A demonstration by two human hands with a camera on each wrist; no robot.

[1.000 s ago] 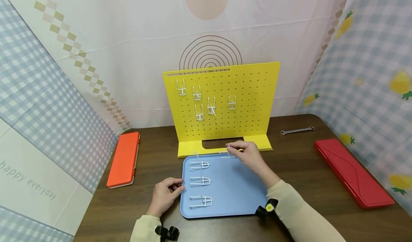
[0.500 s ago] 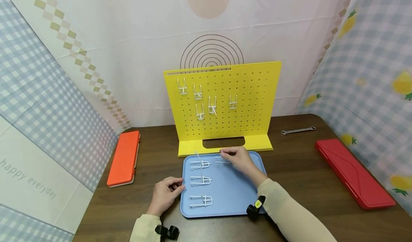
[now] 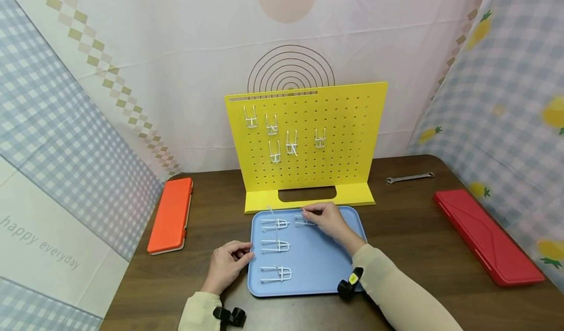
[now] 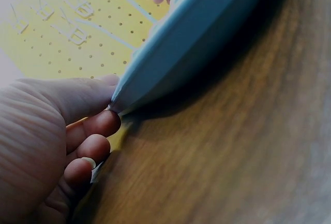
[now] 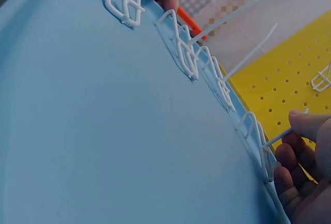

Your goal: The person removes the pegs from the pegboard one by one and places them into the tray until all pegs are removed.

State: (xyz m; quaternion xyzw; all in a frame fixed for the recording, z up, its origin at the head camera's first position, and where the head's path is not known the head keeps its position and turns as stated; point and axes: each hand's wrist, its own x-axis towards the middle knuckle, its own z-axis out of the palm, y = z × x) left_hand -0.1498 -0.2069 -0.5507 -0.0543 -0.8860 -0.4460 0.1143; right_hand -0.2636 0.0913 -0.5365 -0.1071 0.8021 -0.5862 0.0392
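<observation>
My right hand [image 3: 328, 222] pinches the upright stem of a white wire pegboard hook [image 5: 280, 137] between thumb and fingers. In the right wrist view that hook's frame meets the surface of the blue tray [image 3: 317, 262] near its far edge. The left hand [image 3: 226, 267] holds the tray's left rim, thumb above and forefinger beneath, as the left wrist view shows. Along the left side of the tray lie three more white hooks, one of them [image 3: 281, 274] nearest the front. Several similar hooks hang on the yellow pegboard [image 3: 348, 164] behind the tray.
An orange case [image 3: 171, 216] lies on the wooden table at the left. At the right are a red case [image 3: 489, 238] and, further back, a metal wrench [image 3: 410, 177]. The pegboard's foot [image 3: 260, 201] stands just beyond the tray's far edge. Patterned cloth surrounds the table.
My right hand has moved left and slightly nearer with the hook, from the tray's far edge to beside the rear hook. The left hand keeps its place on the rim.
</observation>
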